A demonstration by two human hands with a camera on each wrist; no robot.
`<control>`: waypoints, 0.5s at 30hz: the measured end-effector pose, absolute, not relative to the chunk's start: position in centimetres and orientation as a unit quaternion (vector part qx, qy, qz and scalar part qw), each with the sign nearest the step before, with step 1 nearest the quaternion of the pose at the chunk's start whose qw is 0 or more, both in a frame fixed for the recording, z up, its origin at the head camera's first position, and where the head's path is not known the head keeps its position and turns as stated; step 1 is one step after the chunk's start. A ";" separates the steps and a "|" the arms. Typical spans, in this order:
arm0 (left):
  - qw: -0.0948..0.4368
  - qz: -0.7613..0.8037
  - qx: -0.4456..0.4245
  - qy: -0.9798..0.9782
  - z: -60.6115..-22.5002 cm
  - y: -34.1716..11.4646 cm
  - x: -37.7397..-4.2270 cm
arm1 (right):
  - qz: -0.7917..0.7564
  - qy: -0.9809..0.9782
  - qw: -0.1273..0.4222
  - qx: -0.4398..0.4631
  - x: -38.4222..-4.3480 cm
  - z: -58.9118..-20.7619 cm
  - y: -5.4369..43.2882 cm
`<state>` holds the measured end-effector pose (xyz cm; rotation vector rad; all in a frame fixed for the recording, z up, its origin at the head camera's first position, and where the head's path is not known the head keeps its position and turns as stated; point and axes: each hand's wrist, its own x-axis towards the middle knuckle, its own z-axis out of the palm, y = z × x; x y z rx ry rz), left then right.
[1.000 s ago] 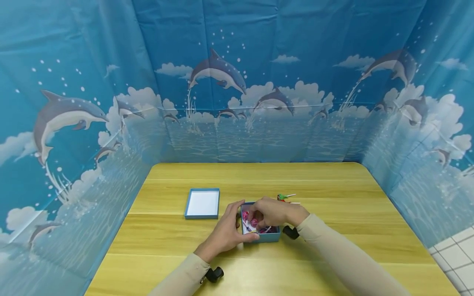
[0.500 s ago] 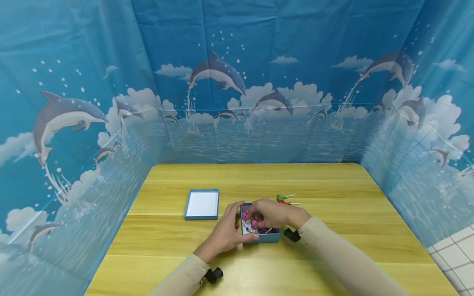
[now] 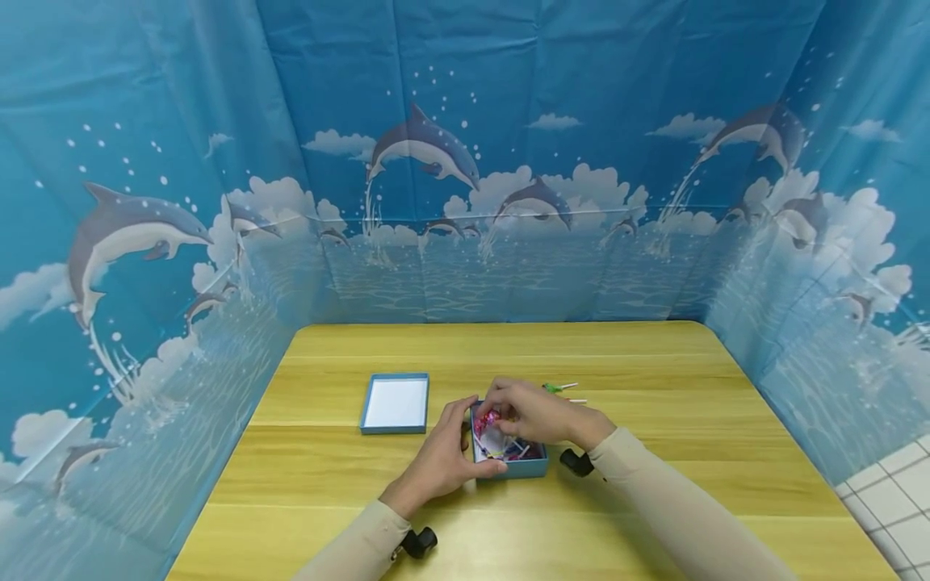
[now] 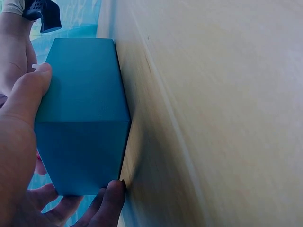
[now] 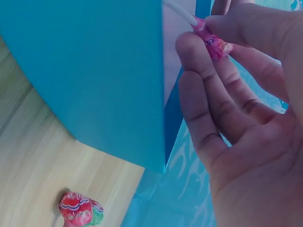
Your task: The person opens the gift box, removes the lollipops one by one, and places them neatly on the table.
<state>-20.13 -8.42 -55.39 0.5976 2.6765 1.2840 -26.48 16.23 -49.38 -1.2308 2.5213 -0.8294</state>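
Head view: left hand curled round blue box; right wrist view: right hand pinching 1 pink lollipop.

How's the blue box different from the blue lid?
The box is deep; the lid is shallow. The box has lollipops in it; the lid shows bare white inside. The left hand grips the box; no hand touches the lid. Both are blue outside and sit on the table.
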 end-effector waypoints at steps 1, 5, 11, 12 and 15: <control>0.057 0.422 0.197 0.883 -55.4 -8.4 -20.1 | -0.285 0.857 0.106 -0.417 -26.4 -49.3 16.3; 0.061 0.422 0.197 0.883 -55.4 -8.4 -20.1 | -0.297 0.859 0.096 -0.406 -26.3 -49.0 16.7; 0.065 0.431 0.199 0.877 -55.5 -8.5 -20.1 | -0.314 0.856 0.078 -0.402 -26.3 -48.8 17.2; 0.065 0.432 0.200 0.877 -55.5 -8.5 -20.2 | -0.317 0.856 0.075 -0.401 -26.3 -48.7 17.3; 0.066 0.435 0.200 0.876 -55.5 -8.5 -20.3 | -0.321 0.857 0.066 -0.398 -26.3 -48.7 17.5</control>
